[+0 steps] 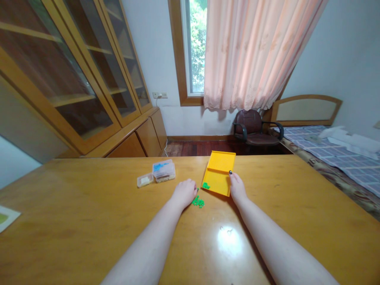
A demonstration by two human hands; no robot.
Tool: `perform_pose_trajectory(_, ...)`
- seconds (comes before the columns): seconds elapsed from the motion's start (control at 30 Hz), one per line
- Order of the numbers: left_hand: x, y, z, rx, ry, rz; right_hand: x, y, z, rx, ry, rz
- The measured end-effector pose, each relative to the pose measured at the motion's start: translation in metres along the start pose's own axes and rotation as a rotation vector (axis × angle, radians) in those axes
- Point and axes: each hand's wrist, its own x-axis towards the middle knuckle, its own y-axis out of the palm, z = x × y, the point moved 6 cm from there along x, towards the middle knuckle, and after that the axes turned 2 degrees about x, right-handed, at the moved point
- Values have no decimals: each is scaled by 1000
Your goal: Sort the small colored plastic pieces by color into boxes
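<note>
My right hand point(238, 187) grips the right edge of a shallow yellow tray point(221, 161), thumb on top. A raised bar splits the tray across its middle. A few small green pieces point(206, 185) lie in its near left corner. Left of the tray, my left hand point(185, 193) rests low at the table with its fingers curled in. Beside those fingers is a loose pile of small green pieces point(198, 202) on the tabletop. Whether the left fingers pinch a piece is hidden.
On the wooden table point(89, 221), a clear plastic box point(164, 171) with blue and pale contents stands left of my hands, a smaller clear box point(145, 180) against it. A sheet point(8, 218) lies at the left edge. Beyond are a cabinet point(118, 130), chair point(252, 126) and bed point(332, 146).
</note>
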Motion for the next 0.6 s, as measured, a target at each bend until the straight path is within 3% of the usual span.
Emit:
perform_pose_trajectory(0.4, 3, 6, -3, 106, -31, -23, -2, 2, 1, 16, 7, 27)
perform_pose_trajectory(0.6, -1, -12, -14, 14, 83, -206, -6, 8, -1, 28, 23, 60)
